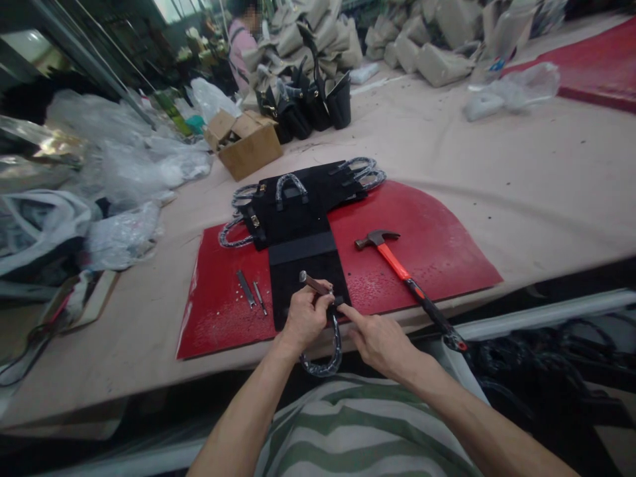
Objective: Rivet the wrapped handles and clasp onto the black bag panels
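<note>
My left hand [305,317] is closed round a short metal punch [313,283], which lies tilted with its blunt end up and left. Just below it, my right hand [381,339] stretches its index finger onto the black tab of a plastic-wrapped bag handle [324,368]. The right thumb is apart from that finger. The handle loops toward me over the table edge. Under both hands lies a flat black bag panel [305,258]. My left fingers hide the punch's lower end. More black panels [298,185] with wrapped handles are stacked behind.
A claw hammer [392,260] rests right of the panel on a red board [417,225], its grip over the edge. Two thin metal tools [245,289] lie left. Further back are a cardboard box [252,152], black bags [340,103], plastic wrapping [129,165] and a person [241,50].
</note>
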The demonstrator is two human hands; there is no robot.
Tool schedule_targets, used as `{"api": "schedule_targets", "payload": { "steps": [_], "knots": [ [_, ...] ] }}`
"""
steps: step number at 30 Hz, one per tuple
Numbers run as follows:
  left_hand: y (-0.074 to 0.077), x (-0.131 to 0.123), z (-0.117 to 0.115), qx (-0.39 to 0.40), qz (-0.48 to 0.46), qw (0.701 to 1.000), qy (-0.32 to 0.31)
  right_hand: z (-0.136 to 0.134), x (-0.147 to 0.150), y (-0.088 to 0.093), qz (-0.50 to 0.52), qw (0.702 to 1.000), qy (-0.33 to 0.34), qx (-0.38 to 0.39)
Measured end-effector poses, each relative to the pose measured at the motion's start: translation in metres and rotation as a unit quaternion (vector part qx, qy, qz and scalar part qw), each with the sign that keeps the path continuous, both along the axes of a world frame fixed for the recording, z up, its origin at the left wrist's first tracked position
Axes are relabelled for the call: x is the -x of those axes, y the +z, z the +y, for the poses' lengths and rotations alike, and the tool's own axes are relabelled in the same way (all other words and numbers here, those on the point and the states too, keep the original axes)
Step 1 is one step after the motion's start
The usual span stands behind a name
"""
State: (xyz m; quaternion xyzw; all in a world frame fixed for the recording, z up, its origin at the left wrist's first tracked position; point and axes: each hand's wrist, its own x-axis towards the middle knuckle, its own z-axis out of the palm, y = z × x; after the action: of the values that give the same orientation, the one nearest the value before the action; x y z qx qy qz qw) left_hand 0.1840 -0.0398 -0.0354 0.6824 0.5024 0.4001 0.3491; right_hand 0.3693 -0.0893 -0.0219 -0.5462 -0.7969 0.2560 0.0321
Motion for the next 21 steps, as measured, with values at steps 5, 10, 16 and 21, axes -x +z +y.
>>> {"api": "schedule_targets", "payload": {
  "steps": [5, 10, 16, 21],
  "knots": [
    [0.000, -0.004, -0.003, -0.007, 0.019, 1.000, 0.013, 0.004, -0.008, 0.003, 0.002, 0.999, 0.034, 0.004],
    [-0.007, -0.008, -0.008, -0.059, 0.046, 0.997, 0.024, 0.000, -0.007, 0.000, -0.048, 0.996, 0.078, -0.008],
    [-0.010, -0.013, -0.015, -0.120, 0.094, 0.988, 0.035, -0.004, -0.015, -0.005, 0.016, 0.998, 0.058, 0.010],
    [-0.011, -0.014, -0.015, -0.137, 0.098, 0.985, 0.036, -0.007, -0.005, -0.011, 0.009, 0.999, 0.046, 0.002]
  ]
}}
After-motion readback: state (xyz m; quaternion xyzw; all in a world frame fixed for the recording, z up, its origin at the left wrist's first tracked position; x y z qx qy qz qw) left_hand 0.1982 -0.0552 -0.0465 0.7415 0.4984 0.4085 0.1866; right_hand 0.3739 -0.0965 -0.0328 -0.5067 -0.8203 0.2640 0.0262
